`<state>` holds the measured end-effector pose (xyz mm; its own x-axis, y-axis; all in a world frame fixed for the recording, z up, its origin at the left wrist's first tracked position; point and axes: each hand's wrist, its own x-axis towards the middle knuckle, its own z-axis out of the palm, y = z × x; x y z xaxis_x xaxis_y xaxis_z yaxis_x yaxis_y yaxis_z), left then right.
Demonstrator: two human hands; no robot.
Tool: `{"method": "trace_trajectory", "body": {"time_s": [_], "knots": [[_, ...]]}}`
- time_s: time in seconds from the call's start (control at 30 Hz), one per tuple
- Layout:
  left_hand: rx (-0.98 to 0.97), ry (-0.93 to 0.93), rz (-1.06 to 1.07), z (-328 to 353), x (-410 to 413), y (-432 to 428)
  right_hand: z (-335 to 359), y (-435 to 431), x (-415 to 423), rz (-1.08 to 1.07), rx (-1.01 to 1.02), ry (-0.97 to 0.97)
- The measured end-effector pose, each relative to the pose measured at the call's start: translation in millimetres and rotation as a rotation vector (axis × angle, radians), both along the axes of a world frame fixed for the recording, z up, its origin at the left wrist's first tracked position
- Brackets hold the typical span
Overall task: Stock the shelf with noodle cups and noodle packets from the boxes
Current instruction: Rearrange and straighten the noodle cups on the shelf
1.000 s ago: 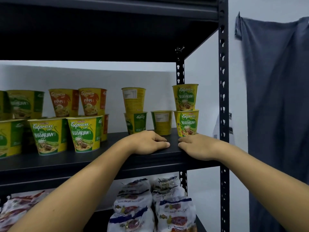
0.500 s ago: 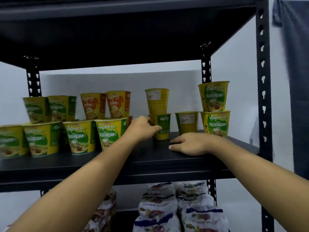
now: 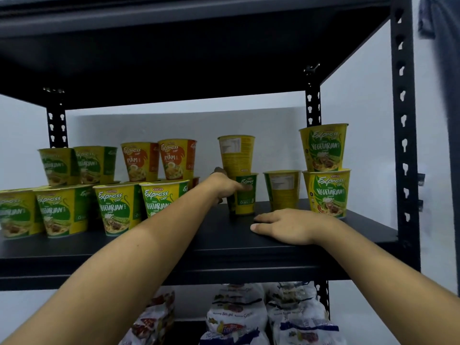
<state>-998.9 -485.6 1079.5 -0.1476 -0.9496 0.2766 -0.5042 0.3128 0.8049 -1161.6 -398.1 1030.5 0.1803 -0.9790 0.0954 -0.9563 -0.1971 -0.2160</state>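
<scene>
Yellow-and-green noodle cups stand on the black shelf board [image 3: 224,252], many stacked two high. My left hand [image 3: 224,188] reaches to the back and grips the lower noodle cup [image 3: 245,197] of a two-cup stack, thumb on its front and fingers round its far side. The upper cup [image 3: 236,155] of that stack shows its plain yellow back. My right hand [image 3: 286,226] lies flat on the board, holding nothing, in front of a single cup [image 3: 282,189]. White noodle packets [image 3: 236,312] are piled on the shelf below.
Another two-cup vegetarian stack [image 3: 326,170] stands at the right end beside the black post [image 3: 403,120]. Orange Ayam cups [image 3: 159,160] sit on green cups [image 3: 117,207] to the left. The upper shelf hangs low overhead. A grey cloth [image 3: 443,21] hangs on the right wall.
My left hand left the shelf's front edge, reached back and took hold of the lower cup. My right hand stayed flat on the board. The view swung left and closer.
</scene>
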Motion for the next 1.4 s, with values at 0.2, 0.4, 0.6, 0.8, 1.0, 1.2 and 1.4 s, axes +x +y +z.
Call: {"method": "trace_trajectory", "body": {"time_s": [0.2,0.4,0.6,0.8,1.0,1.2,1.4], "knots": [[0.063,0.001,-0.023,1.0,-4.1,-19.4,0.8,-1.0,-2.1,0.020,-0.019,-0.010],[0.022,-0.027,0.000,-0.6,-0.2,-10.4,-2.3,-3.2,-5.4,-0.016,-0.106,-0.094],[-0.071,-0.088,-0.006,-7.6,12.5,14.9,-4.3,-5.6,-8.8,-0.069,-0.199,-0.148],[-0.173,-0.050,0.006,-18.2,31.0,52.1,-5.3,-5.4,-10.0,-0.039,-0.213,-0.218],[-0.262,-0.051,-0.027,-32.5,48.6,76.0,-3.9,2.9,-9.7,0.100,-0.202,-0.376],[-0.129,0.042,-0.227,-50.0,72.0,68.8,-2.6,9.8,-7.6,0.169,-0.166,-0.477],[-0.148,0.069,-0.303,-59.0,73.5,68.1,2.4,5.9,-0.4,0.178,-0.149,-0.645]]}}
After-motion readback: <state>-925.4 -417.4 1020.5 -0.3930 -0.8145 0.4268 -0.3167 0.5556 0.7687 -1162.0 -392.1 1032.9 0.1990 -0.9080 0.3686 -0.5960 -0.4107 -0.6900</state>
